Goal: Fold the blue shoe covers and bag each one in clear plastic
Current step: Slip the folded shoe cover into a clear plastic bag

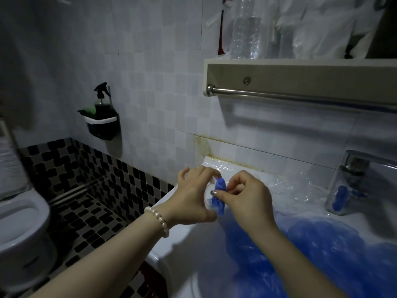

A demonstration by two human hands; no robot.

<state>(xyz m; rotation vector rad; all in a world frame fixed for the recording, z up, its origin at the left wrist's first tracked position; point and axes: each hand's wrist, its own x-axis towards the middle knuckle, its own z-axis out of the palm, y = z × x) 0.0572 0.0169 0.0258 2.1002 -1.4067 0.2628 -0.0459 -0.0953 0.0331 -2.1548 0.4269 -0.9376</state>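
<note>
Both hands meet over the back left corner of the white sink [182, 237], and the grip is tight: the right hand [247, 196] has thumb and curled fingers pinched on a folded blue shoe cover [219, 195], the painted thumbnail lying right across its middle. The left hand [194, 196], a pearl bracelet [158, 220] at its wrist, curls around from the other side, fingers bent over what looks like a clear plastic bag [209, 190] pressed against the bundle; just how its fingertips close is hidden behind the hand. The cover is a compact roll, long axis running near upright between the two grips, one end poking above the thumbs, the other hanging below. Under the right wrist the basin is heaped with loose blue shoe covers [311, 250]. Beyond the right knuckles lie crumpled clear bags [296, 186], and further right, by the faucet [363, 162], a bagged blue cover [340, 198].
</note>
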